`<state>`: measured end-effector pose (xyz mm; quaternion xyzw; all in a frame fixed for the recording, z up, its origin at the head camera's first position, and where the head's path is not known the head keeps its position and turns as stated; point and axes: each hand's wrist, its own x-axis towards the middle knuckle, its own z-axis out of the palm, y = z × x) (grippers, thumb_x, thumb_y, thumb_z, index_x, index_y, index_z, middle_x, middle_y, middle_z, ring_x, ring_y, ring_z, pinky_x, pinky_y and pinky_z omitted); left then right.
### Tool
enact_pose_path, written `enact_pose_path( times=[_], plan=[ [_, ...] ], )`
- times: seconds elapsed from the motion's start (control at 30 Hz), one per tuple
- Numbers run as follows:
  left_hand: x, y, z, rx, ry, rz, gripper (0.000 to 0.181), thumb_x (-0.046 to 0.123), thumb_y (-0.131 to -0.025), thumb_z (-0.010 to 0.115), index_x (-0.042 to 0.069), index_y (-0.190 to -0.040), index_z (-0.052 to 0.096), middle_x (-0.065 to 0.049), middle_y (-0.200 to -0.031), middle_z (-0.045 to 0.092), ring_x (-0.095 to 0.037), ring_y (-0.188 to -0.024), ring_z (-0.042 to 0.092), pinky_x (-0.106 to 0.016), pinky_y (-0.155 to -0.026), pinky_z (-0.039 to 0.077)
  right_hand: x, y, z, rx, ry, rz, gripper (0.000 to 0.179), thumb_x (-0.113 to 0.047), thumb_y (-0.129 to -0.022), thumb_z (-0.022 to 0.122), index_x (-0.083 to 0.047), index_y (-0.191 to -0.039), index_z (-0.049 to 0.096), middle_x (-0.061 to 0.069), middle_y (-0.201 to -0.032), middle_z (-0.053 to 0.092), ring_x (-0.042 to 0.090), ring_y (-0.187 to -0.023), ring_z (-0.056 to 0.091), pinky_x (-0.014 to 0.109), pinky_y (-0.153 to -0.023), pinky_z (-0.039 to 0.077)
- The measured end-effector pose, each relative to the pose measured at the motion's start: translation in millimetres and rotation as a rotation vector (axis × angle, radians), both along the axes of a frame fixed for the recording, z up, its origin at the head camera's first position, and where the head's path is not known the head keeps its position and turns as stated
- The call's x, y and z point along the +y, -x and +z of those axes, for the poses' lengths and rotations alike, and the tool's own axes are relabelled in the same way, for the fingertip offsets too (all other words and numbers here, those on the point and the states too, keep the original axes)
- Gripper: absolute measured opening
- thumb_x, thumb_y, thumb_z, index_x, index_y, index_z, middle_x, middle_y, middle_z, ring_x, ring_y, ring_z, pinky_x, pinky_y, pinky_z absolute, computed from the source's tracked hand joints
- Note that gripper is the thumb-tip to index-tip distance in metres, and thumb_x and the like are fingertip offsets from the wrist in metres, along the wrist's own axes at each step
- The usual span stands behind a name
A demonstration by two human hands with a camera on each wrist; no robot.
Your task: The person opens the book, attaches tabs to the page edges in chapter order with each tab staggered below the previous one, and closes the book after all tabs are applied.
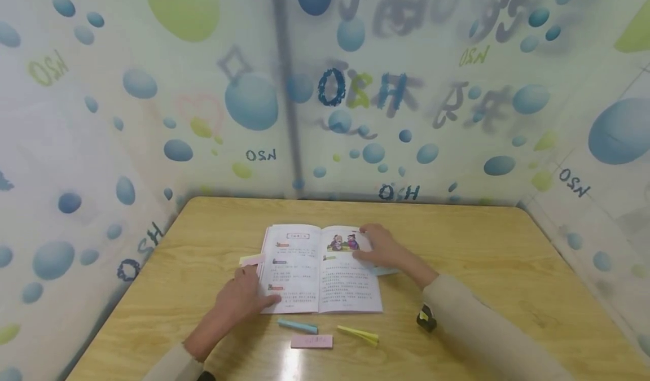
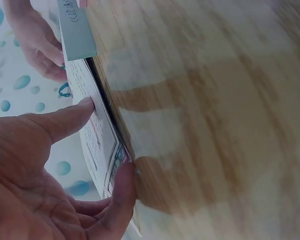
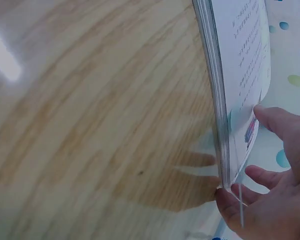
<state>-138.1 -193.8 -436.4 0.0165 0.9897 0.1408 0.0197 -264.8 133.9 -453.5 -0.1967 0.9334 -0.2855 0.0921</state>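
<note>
An open book [image 1: 319,279] lies on the wooden table, with printed text on both pages and a coloured cartoon picture [image 1: 342,242] at the top of the right page. My left hand [image 1: 241,293] holds the book's left edge, thumb [image 2: 82,112] on the page and fingers at the side. At the upper right edge, my right hand [image 1: 381,248] grips the book, its thumb [image 3: 272,120] on the page near the picture and other fingers by the edge. Pink and yellow tabs [image 1: 252,259] stick out at the left, a pale blue tab [image 1: 384,270] at the right.
In front of the book lie a blue paper strip [image 1: 297,326], a pink strip [image 1: 312,341] with handwriting and yellow strips [image 1: 358,334]. The table [image 1: 482,251] meets a patterned wall [image 1: 426,115] at its back edge.
</note>
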Motion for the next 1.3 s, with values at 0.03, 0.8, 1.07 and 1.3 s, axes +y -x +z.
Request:
enact_pose_path(
  times=[0.03, 0.8, 1.07, 1.3],
  plan=[
    [-0.7, 0.5, -0.7, -0.005, -0.005, -0.005, 0.084, 0.045, -0.075, 0.089, -0.02, -0.11, 0.048, -0.022, -0.087, 0.048, -0.026, -0.063, 0.05, -0.04, -0.053, 0.048, -2, 0.7, -0.1, -0.009, -0.001, 0.006, 0.075, -0.031, -0.092, 0.077, 0.006, -0.147, 0.042, 0.026, -0.146, 0.046, 0.042, -0.136, 0.041, 0.052, -0.114, 0.031],
    [-17.4, 5.4, -4.3, -0.121, -0.582, 0.008, 0.048, 0.009, -0.09, 0.077, -0.013, -0.118, 0.045, -0.014, -0.099, 0.063, -0.019, -0.074, 0.062, -0.033, -0.061, 0.053, 9, 8.8, -0.4, 0.017, -0.107, 0.144, 0.08, -0.034, -0.094, 0.075, 0.01, -0.149, 0.039, 0.031, -0.154, 0.034, 0.046, -0.142, 0.031, 0.054, -0.116, 0.024],
    [-11.5, 1.8, -2.0, -0.096, -0.664, 0.01, 0.056, 0.005, -0.097, 0.067, -0.013, -0.14, 0.036, -0.026, -0.129, 0.059, -0.023, -0.097, 0.065, -0.039, -0.078, 0.056, 7, 7.9, 0.2, 0.003, -0.121, 0.138, 0.08, -0.034, -0.094, 0.074, 0.009, -0.15, 0.038, 0.03, -0.155, 0.033, 0.046, -0.143, 0.03, 0.055, -0.116, 0.024],
    [-4.4, 1.8, -0.1, -0.071, -0.748, 0.006, 0.056, 0.003, -0.1, 0.06, -0.006, -0.147, 0.03, -0.024, -0.134, 0.058, -0.025, -0.102, 0.068, -0.042, -0.082, 0.058, 8, 8.8, 2.6, -0.007, -0.119, 0.142, 0.08, -0.034, -0.094, 0.074, 0.009, -0.15, 0.038, 0.03, -0.155, 0.032, 0.046, -0.143, 0.03, 0.056, -0.116, 0.024]
  ],
)
